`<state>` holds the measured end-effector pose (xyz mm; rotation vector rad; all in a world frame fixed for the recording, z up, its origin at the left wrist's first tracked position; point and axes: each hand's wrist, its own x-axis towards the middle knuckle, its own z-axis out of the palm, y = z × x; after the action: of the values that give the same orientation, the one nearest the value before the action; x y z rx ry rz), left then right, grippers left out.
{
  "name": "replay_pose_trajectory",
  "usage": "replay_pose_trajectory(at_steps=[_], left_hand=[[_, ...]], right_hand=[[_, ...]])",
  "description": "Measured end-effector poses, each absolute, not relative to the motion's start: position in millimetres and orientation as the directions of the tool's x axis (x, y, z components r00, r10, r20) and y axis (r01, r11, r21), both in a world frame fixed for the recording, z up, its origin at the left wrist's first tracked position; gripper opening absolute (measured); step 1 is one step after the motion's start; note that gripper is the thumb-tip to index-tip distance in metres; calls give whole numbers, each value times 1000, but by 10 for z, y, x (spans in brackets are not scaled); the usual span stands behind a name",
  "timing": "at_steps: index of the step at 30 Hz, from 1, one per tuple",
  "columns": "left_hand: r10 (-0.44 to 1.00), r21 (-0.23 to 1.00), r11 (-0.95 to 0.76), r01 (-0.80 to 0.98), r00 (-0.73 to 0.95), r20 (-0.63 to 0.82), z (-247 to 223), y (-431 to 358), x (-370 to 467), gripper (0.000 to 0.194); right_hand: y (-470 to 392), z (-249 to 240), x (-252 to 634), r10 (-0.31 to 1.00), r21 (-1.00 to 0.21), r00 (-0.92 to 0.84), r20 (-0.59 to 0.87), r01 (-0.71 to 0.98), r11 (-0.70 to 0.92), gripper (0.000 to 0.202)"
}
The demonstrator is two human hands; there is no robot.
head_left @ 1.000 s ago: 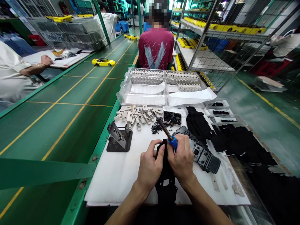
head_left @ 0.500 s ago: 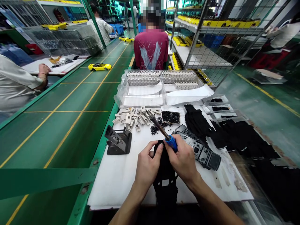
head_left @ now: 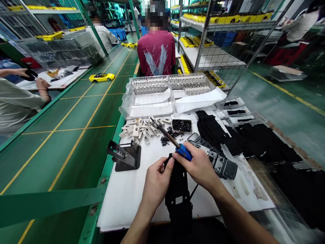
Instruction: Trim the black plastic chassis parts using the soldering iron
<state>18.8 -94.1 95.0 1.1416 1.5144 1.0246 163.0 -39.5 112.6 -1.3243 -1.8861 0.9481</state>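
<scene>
My left hand (head_left: 157,179) pinches the far end of a flat black plastic plate (head_left: 179,183), which has small cut-outs and looks like a toy car chassis. My right hand (head_left: 201,166) is closed round the blue handle of a soldering iron (head_left: 185,152), its metal shaft pointing away and to the left. The fingers of that hand also meet the plate's far end beside my left thumb. Past the iron's tip lie white plastic parts (head_left: 135,130). Loose small black pieces spill beside a small box (head_left: 181,126) full of them.
A black soldering iron stand (head_left: 130,159) is at the left. Grey-black moulded parts (head_left: 223,164) and black plates (head_left: 215,130) lie right. A divided clear tray (head_left: 149,110) stands behind. A green conveyor (head_left: 83,135) carries a yellow toy car (head_left: 102,77). Co-workers sit nearby.
The view has swung slightly, so the surroundings sit further left. Both hands keep their holds at the plate's far end. The co-worker at left now has both hands raised with a black piece.
</scene>
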Motion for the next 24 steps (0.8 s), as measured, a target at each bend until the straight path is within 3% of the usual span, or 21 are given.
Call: replay_pose_trajectory(at_steps=[9, 15, 24], left_hand=[[973, 965, 226, 131, -78, -218, 960, -1021, 193, 36], [988, 962, 156, 224, -29, -154, 999, -1020, 159, 33], [994, 946, 108, 306, -19, -107, 1052, -1041, 130, 32]], right_hand=[[-311, 941, 1760, 942, -932, -320, -102, 363, 23, 31], [-290, 970, 1755, 931, -965, -329, -155, 254, -71, 34], [-255, 1040, 1729, 934, -953, -332, -134, 300, -30, 33]])
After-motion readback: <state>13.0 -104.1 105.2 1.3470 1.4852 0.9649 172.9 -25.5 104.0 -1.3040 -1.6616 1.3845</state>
